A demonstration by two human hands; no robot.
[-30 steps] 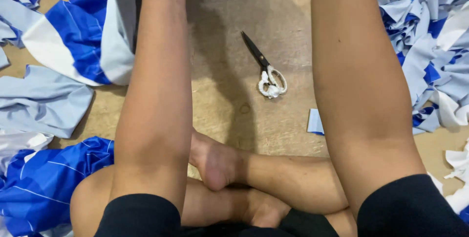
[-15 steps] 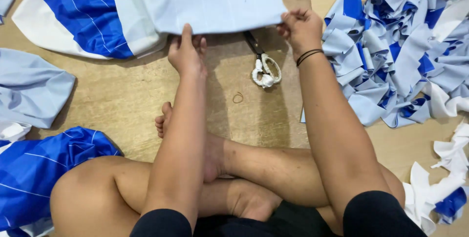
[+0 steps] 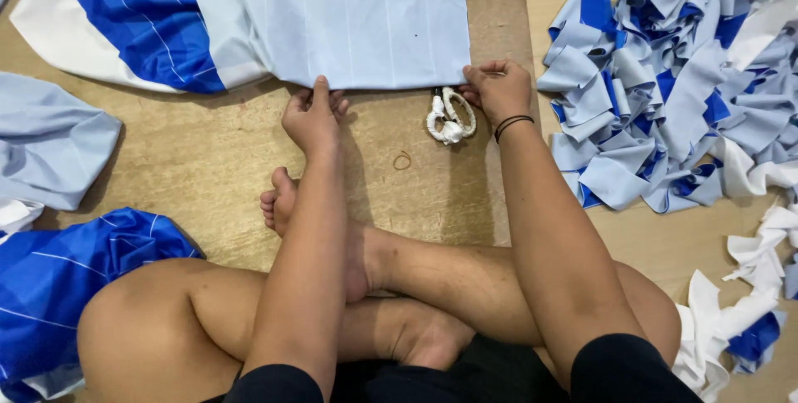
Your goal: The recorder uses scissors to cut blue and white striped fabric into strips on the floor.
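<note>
Pale blue, the flat sheet of smooth woven fabric (image 3: 357,17) lies spread on the brown floor (image 3: 191,154) ahead of the person's crossed bare legs, its near edge running straight from one hand to the other. The left hand (image 3: 312,116) presses down on that edge: its grip is loose, with the index finger stretched onto the cloth and the other fingers curled under at the hem, touching it rather than clamping it. The right hand (image 3: 497,91) is clenched on the sheet's near right corner, fingers folded over the cloth, a thin black band around the wrist. The sheet looks flat and fairly smooth, with faint lengthwise creases, and its left side overlaps a royal blue and white fabric panel (image 3: 125,21).

Just beside the right hand, partly tucked under the sheet's edge, lie scissors with white wrapped handles (image 3: 450,116); only the handles show. A small rubber band (image 3: 402,160) lies on the floor near them. To the right sits a heap of cut blue, pale blue and white fabric strips (image 3: 665,95). A crumpled royal blue cloth (image 3: 58,287) rests against the left knee.
</note>
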